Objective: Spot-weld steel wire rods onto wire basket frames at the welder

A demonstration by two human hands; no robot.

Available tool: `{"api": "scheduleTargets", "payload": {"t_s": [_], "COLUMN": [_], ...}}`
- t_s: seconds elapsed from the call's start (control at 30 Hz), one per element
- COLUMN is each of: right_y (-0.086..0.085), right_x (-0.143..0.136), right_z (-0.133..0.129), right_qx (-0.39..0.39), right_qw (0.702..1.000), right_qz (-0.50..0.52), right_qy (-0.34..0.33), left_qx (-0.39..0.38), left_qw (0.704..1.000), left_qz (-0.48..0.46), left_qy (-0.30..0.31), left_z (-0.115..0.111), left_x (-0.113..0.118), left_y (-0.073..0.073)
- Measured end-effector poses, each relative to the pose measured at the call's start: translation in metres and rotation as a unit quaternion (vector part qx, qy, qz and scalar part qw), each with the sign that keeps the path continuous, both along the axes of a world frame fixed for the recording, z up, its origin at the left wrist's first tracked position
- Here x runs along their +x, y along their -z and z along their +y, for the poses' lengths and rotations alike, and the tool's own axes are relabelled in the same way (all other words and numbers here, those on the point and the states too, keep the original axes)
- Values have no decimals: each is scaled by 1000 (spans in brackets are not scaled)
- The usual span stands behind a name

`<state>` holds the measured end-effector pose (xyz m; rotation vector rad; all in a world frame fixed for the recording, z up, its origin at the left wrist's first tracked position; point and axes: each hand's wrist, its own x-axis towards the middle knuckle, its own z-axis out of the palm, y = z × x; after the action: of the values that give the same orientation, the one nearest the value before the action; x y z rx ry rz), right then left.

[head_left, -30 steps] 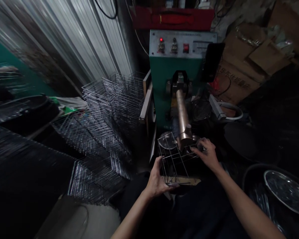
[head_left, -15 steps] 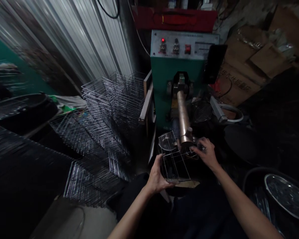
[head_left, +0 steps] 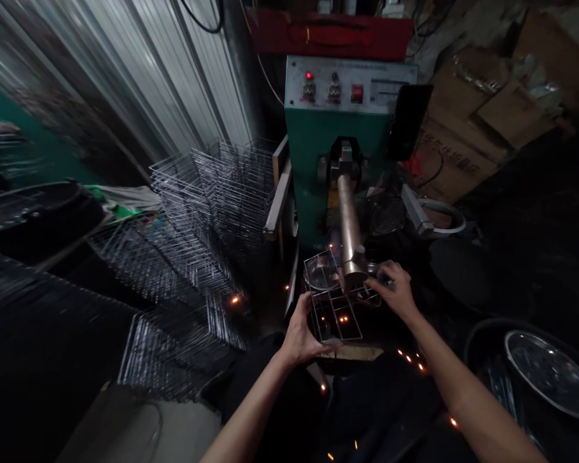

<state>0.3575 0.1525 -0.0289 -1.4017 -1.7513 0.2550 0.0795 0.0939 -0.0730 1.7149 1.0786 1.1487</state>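
While hands [head_left: 300,335] grip wirework [head_left: 335,297], new sparks [head_left: 408,359] appear.

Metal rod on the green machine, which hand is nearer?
Right. The right hand is beside the lower end of the metal rod; the left hand is farther, down and left.

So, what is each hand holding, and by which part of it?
The left hand holds the wire frame at its near left side. The right hand is beside the tip of the metal cylinder; what it grips is too dark to tell.
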Motion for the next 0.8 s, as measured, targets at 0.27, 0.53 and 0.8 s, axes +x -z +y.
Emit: {"api": "scheduleTargets", "payload": {"t_s": [0.27, 0.53, 0.8], "right_y": [35, 13, -7], "right_x": [70, 67, -8], "right_z": [-69, -145, -100], "right_qx": [-62, -108, -105], "right_qw": [995, 991, 984], "right_qz": [81, -21, -77], "right_qy": [9, 74, -121], "left_qx": [-101, -431, -31], "left_qw": [990, 876, 967], "left_qz": [-84, -214, 253], "left_qy": [-49, 11, 4], "left_z": [-72, -233, -94], "left_x": [-4, -37, -102], "left_y": [3, 28, -82]}}
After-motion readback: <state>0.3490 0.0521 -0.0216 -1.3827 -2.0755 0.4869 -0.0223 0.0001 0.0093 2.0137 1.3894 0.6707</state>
